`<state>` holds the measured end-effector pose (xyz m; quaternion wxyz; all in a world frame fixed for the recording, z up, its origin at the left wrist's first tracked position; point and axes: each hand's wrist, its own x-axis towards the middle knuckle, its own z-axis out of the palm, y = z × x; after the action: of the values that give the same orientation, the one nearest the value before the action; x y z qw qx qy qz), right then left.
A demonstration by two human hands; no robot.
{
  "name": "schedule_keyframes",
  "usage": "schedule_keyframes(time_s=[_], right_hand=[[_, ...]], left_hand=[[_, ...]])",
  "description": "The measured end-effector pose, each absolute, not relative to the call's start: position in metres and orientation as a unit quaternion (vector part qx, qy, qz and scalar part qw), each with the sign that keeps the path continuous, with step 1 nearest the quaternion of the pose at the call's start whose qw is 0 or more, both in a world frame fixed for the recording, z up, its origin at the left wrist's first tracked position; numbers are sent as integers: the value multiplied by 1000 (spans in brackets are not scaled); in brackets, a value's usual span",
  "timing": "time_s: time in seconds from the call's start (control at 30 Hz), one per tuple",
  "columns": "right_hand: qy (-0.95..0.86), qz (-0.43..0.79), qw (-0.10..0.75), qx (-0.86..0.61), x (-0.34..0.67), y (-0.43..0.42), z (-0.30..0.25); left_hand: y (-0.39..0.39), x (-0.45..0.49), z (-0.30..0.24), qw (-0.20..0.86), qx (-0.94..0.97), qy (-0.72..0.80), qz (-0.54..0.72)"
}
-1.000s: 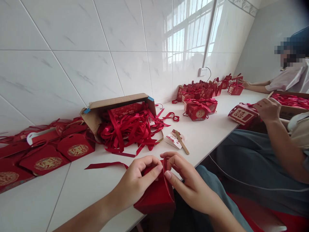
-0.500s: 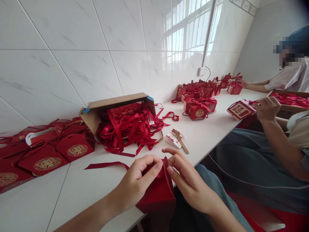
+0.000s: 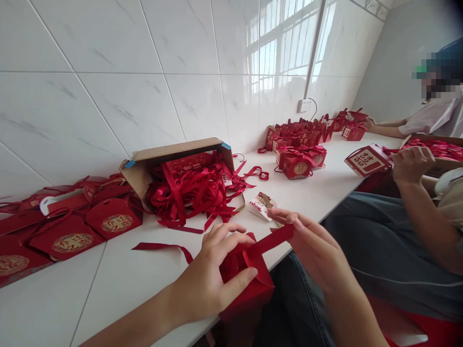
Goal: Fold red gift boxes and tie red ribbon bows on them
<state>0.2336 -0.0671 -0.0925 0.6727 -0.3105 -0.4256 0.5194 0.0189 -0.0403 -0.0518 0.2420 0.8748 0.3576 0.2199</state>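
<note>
My left hand [image 3: 213, 274] grips a small red gift box [image 3: 249, 284] at the white counter's front edge, thumb against its side. My right hand [image 3: 314, 250] pinches a red ribbon [image 3: 271, 241] that runs through the box's top; its other end [image 3: 162, 247] trails left across the counter. Behind them an open cardboard box [image 3: 173, 156] lies on its side, spilling a heap of red ribbons [image 3: 195, 193].
Flat red box blanks [image 3: 68, 226] are stacked at the left. A small card with a wooden stick [image 3: 262, 206] lies mid-counter. Finished red boxes [image 3: 300, 149] stand further right. Another person's hand [image 3: 410, 164] holds a red box [image 3: 367, 160]; a further person sits beyond.
My right hand has pulled the ribbon out to the right through the box top. My left hand has shifted its grip lower on the box. The neighbour's box has lifted slightly.
</note>
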Motion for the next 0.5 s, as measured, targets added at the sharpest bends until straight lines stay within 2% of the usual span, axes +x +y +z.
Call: schedule_keyframes(time_s=[0.27, 0.37, 0.5], right_hand=[[-305, 478, 766, -302, 276, -48, -101], [-268, 419, 776, -388, 289, -34, -115], [-228, 283, 771, -524, 304, -27, -126]], left_hand=[[-30, 20, -61, 213, 875, 363, 240], [-26, 20, -57, 201, 873, 365, 255], [-27, 7, -32, 142, 868, 390, 274]])
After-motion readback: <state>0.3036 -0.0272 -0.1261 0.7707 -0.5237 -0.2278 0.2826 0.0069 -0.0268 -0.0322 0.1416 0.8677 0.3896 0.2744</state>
